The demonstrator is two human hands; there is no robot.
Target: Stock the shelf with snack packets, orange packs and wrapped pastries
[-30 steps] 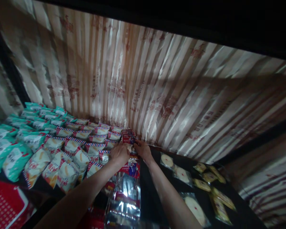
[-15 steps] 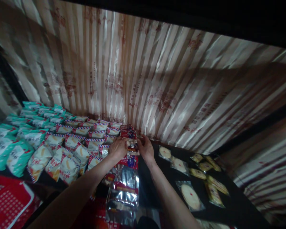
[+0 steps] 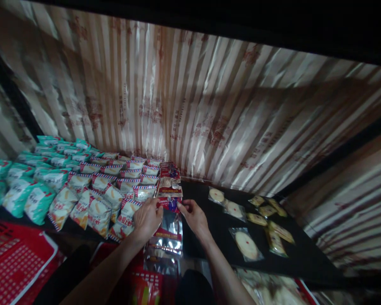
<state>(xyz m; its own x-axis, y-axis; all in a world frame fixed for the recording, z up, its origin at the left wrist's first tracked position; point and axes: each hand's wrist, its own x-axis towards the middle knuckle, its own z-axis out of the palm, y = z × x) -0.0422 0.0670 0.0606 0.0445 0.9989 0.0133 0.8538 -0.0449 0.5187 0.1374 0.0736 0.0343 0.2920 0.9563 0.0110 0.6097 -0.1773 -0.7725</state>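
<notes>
A row of red and silver snack packets runs from the curtain toward me. My left hand (image 3: pixel 148 217) is closed on the left edge of a red and purple snack packet (image 3: pixel 169 204) in that row. At the packet's right edge, my right hand (image 3: pixel 195 217) pinches with thumb and fingers. Behind it, another red packet (image 3: pixel 169 173) lies against the curtain. A shiny silver packet (image 3: pixel 169 237) with a red band lies nearer to me, between my forearms.
White snack bags (image 3: pixel 100 214) and teal bags (image 3: pixel 40 202) stand in rows to the left. Flat round packaged cakes (image 3: pixel 247 245) and yellow packets (image 3: pixel 281 232) lie on the black shelf (image 3: pixel 206 250) at right. Red baskets (image 3: pixel 15 258) stand below. A striped curtain (image 3: pixel 178 97) hangs behind.
Both hands have come back toward me from the rear packet to the red and purple one in front of it. The rear packets now lie uncovered by my hands. The view has shifted slightly.
</notes>
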